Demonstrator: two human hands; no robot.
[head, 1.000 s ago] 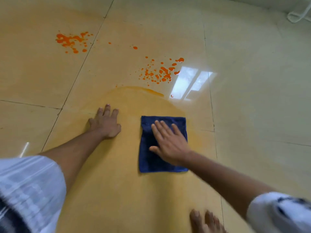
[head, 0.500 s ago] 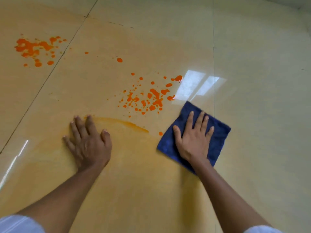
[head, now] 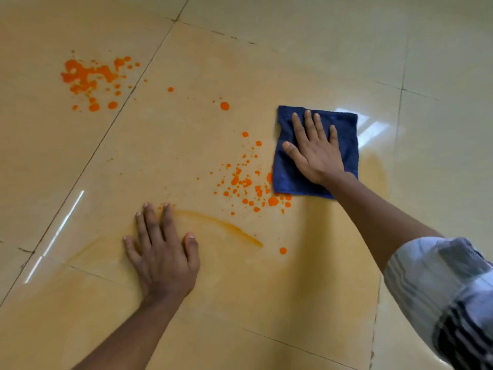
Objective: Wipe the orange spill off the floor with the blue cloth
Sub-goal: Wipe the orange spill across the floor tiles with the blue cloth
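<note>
A folded blue cloth [head: 344,134] lies flat on the glossy tiled floor at centre right. My right hand [head: 316,153] presses down on it, palm flat and fingers spread. A patch of orange droplets [head: 248,182] sits just left of the cloth and touches its lower left corner. A larger orange splatter [head: 88,76] lies at the far left. My left hand [head: 162,252] rests flat on the floor, fingers apart, its fingertips at the left end of an orange smear line [head: 221,225]. A lone drop [head: 283,251] lies near that line's right end.
The beige floor tiles carry a pale yellow wiped film [head: 240,289] under and around both arms. Single orange drops [head: 225,105] lie between the two spill patches. Dark grout lines [head: 128,94] cross the floor. A bright window reflection [head: 373,129] shines right of the cloth.
My right hand has slid the cloth away from me and to the right, now beside and beyond the droplet patch. The camera has shifted. My left hand stays planted on the floor.
</note>
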